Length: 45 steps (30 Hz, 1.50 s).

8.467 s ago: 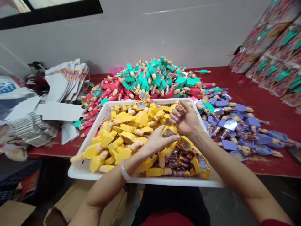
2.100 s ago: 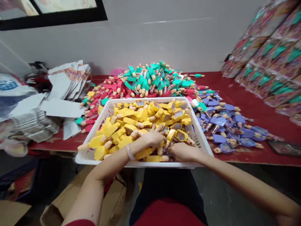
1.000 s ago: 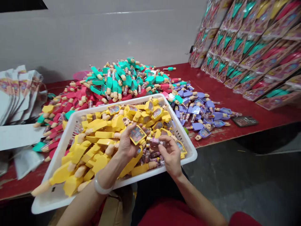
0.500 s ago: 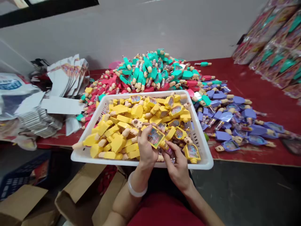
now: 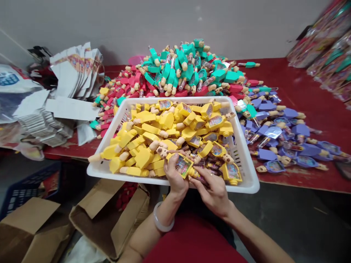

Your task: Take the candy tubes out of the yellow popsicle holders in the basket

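- Left hand [image 5: 177, 179] grips a yellow toy [image 5: 183, 165] above the basket's front edge.
- Right hand [image 5: 215, 188] closes around its tube [image 5: 199, 176].
- White basket [image 5: 248, 182] overhangs the front edge of the bench [image 5: 276, 73].
- Purple toys [image 5: 305, 149] lie right.

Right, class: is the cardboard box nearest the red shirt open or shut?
Open: the cardboard box has its flaps spread apart, its brown inside showing between them.

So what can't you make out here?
All in the head view:
- Tube's far end: covered by the right hand.
- Fine print on the toy in the left hand: too small.
- Most of the basket's floor: under the yellow pile.
- Dark slab: cut off by the right edge.
- Packs: blurred, cut off there too.
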Tool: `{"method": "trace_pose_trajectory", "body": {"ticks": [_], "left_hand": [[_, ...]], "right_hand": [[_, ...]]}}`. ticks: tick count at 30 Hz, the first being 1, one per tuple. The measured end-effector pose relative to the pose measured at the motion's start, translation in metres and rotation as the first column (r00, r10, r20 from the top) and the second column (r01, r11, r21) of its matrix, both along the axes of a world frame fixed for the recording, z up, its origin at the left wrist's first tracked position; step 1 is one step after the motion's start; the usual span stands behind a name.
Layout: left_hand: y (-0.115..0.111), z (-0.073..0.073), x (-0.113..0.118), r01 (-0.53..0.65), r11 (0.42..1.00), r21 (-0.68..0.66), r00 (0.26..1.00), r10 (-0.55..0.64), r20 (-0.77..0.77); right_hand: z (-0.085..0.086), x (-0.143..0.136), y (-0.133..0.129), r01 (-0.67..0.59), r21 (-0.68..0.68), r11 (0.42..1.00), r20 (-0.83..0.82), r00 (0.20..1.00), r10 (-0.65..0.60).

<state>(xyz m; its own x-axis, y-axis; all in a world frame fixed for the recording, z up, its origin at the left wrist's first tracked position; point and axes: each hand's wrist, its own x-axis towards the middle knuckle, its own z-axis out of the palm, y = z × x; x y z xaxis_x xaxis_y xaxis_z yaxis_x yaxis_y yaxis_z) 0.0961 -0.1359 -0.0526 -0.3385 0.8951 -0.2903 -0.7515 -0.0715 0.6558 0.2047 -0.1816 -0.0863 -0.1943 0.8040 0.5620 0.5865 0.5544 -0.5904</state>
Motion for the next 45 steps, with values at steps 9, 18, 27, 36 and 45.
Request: {"method": "trace_pose_trajectory", "body": {"ticks": [9, 18, 27, 36, 45], "left_hand": [[0.0, -0.007, -0.003, -0.022, 0.999, -0.043, 1.0, 0.021, -0.024], [0.0, 0.005, -0.003, 0.029, 0.992, 0.125, 0.997, -0.037, 0.063], [-0.012, 0.035, -0.006, 0.176, 0.977, 0.123, 0.971, -0.192, 0.14], [-0.027, 0.036, -0.008, 0.134, 0.99, 0.047, 0.977, -0.14, 0.161], [-0.043, 0.035, -0.008, 0.149, 0.979, 0.138, 0.981, -0.164, 0.106]], "right_hand": [[0.005, -0.008, 0.0, 0.044, 0.097, 0.994, 0.178, 0.982, -0.061], [0.024, 0.001, 0.01, -0.217, -0.607, 0.764, -0.367, 0.93, -0.027], [0.048, 0.016, -0.002, -0.232, -0.57, 0.789, -0.293, 0.954, 0.069], [0.048, -0.004, -0.025, 0.014, 0.176, 0.984, 0.316, 0.946, -0.07], [0.047, -0.007, -0.035, -0.461, -0.659, 0.595, -0.596, 0.802, -0.04]]}}
